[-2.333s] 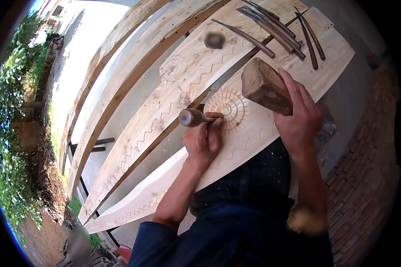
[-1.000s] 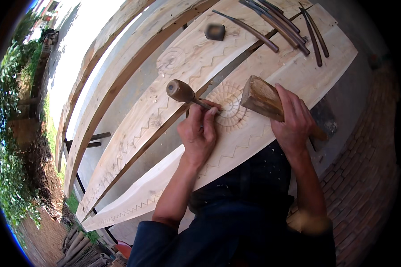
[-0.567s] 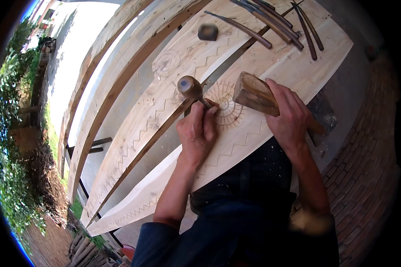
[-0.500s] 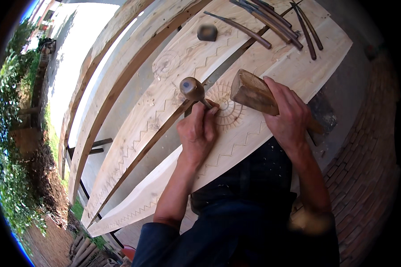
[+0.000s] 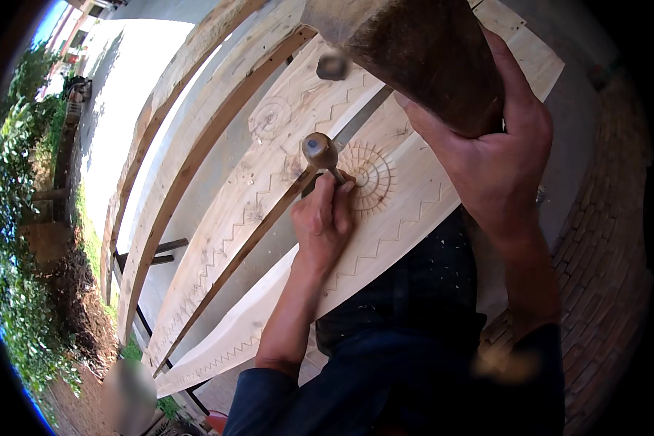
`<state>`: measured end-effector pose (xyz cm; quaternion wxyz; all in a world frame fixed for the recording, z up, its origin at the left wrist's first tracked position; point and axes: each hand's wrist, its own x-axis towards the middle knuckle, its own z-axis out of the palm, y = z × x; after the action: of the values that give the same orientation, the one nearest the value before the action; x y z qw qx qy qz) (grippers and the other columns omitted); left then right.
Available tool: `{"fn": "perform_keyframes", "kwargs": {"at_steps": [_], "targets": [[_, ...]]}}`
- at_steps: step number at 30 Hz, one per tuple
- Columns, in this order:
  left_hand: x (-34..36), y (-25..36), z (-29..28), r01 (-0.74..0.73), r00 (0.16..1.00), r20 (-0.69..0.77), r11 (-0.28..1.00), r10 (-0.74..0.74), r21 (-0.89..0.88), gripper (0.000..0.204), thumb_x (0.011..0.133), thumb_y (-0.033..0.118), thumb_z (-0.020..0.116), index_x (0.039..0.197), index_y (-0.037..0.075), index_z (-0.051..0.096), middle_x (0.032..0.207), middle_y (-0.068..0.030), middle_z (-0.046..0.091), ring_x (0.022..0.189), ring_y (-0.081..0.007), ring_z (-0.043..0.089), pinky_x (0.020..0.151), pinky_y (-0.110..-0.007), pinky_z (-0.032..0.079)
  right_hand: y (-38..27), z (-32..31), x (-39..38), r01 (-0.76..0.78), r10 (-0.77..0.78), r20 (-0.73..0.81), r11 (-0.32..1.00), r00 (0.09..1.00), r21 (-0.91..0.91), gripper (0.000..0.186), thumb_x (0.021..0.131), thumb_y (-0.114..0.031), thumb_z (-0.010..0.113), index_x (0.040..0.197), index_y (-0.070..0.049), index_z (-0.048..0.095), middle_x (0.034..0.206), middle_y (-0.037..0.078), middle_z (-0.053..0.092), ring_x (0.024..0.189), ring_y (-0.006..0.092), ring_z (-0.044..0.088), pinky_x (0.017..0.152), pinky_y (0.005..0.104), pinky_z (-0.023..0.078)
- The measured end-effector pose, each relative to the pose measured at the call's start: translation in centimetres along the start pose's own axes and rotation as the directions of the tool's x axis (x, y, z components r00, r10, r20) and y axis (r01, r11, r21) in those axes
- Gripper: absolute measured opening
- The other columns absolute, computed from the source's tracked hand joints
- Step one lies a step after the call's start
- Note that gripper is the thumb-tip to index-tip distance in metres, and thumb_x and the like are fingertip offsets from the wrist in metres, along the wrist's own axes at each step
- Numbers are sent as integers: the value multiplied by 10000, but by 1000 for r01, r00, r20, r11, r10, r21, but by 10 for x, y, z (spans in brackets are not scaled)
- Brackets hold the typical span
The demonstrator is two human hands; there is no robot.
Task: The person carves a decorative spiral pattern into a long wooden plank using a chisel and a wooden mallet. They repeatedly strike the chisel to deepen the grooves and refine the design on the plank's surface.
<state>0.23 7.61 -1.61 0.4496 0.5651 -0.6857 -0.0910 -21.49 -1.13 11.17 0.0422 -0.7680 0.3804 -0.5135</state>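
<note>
My left hand [image 5: 321,225] is closed on the shaft of a chisel [image 5: 320,150], whose rounded wooden handle points up toward me. Its tip, hidden by my fingers, is at the left of a carved ringed rosette [image 5: 370,178] on a pale wooden board [image 5: 385,232]. My right hand [image 5: 509,160] grips a dark, block-headed wooden mallet [image 5: 421,51], raised high to the upper right of the chisel and close to the camera. Zigzag lines are cut along this board and the neighbouring board [image 5: 269,160], which also bears a faint circular pattern.
Two long beams [image 5: 189,167] lie to the left on dark supports [image 5: 166,245]. A small dark object [image 5: 332,67] sits on the far board. The raised mallet hides most of the upper right. Plants [image 5: 29,218] line the left edge; brick paving [image 5: 603,276] is at the right.
My right hand has lifted the mallet up toward the camera from just beside the rosette, now covering the row of tools. My left hand stays on the chisel, whose handle has tilted slightly.
</note>
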Motion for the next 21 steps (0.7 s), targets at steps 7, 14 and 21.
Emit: {"fn": "perform_keyframes", "kwargs": {"at_steps": [7,14,21], "targets": [[0,0,2,0,1000,-1,1000,0,8,148,965,-42,775,1018,35,660,807,-158,735,658,-346,718,590,-413,544,3,-10,16,64,-56,105,996,993,-69,728,792,127,865,1448,-164,741,1293,60,805,1149,256,803,958,351,649],[0,0,2,-47,998,32,998,46,47,164,950,-21,803,1006,40,661,766,-152,674,628,-351,676,569,-438,516,0,-6,9,178,-104,261,944,960,-277,821,691,184,789,1443,-143,748,1243,82,778,1056,294,773,876,383,629],[-5,-5,4,-28,1000,8,998,28,63,154,939,-14,807,1007,37,679,789,-147,689,644,-340,688,585,-425,520,-7,-3,-1,173,-122,197,948,973,-266,814,712,175,760,1456,-155,744,1216,95,773,1032,335,763,873,410,622]]}}
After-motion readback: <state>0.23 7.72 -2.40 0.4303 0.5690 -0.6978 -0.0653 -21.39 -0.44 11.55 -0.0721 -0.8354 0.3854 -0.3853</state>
